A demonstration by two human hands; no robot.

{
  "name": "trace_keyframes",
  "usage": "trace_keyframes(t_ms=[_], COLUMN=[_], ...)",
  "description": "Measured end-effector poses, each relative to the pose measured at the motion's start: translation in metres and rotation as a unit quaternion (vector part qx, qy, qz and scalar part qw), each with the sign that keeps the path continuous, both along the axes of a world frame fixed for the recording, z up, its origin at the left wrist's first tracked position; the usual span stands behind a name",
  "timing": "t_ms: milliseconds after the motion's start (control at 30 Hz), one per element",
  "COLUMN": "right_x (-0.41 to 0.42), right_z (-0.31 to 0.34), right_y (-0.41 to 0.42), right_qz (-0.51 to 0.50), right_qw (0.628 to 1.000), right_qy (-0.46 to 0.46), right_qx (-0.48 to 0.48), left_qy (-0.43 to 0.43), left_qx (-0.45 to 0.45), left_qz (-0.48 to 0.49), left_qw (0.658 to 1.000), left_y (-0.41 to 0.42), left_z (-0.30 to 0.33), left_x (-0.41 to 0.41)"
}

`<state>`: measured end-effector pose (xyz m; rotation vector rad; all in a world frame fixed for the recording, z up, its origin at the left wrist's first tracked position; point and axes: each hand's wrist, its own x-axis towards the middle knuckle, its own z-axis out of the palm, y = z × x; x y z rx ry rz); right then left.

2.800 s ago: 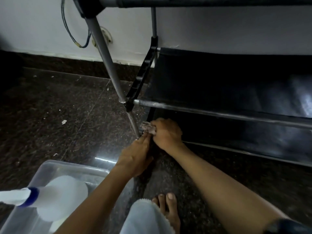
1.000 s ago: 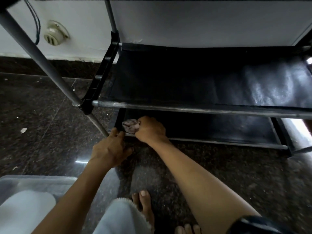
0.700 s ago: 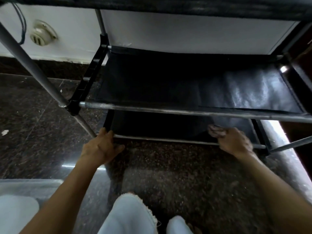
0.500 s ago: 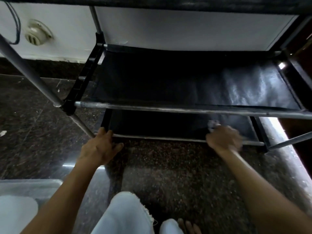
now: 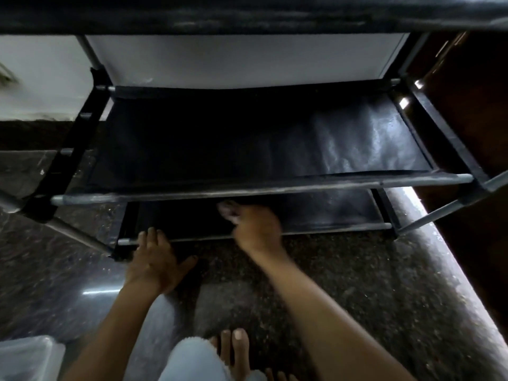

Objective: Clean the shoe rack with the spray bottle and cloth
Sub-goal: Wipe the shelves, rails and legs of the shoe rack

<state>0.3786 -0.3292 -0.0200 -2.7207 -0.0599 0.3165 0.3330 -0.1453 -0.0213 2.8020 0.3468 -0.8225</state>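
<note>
The shoe rack [image 5: 247, 192] has black fabric shelves on grey metal bars and stands against a white wall. My right hand [image 5: 257, 229] grips a small crumpled cloth [image 5: 228, 211] and holds it on the lowest shelf, about the middle of its front bar. My left hand [image 5: 154, 261] rests flat on the floor with its fingertips touching the left end of the lowest front bar. The spray bottle is out of view.
A clear plastic tub [image 5: 26, 356] shows at the bottom left corner. The floor [image 5: 343, 270] is dark speckled stone. My bare foot [image 5: 233, 350] and a pale trouser hem [image 5: 192, 361] are at the bottom centre. A raised stone ledge [image 5: 439, 259] and dark wood stand at the right.
My right hand slid the cloth along the lowest shelf from its left end to the right end, then back to the middle. My left hand stayed at the left end.
</note>
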Motion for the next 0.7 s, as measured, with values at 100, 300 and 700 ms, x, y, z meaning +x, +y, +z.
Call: trace_keyframes(t_ms=[100,300,700], right_x=[0.001,0.013,0.006], right_z=[0.003,0.004,0.008], right_y=[-0.098,-0.196,0.02], right_qz=[-0.124,-0.245,0.066], right_qw=[0.989,0.953,0.997], right_qy=[-0.03,-0.004,0.035], right_qx=[-0.068,-0.179,0.012], left_qy=[-0.024,-0.088,-0.131], left_qx=[0.005,0.068,0.076], left_qz=[0.018,0.023,0.059], left_qw=[1.0,0.993,0.987], left_y=[-0.005,-0.01,-0.01], left_z=[-0.002,0.007,0.009], left_x=[0.004,0.007,0.01])
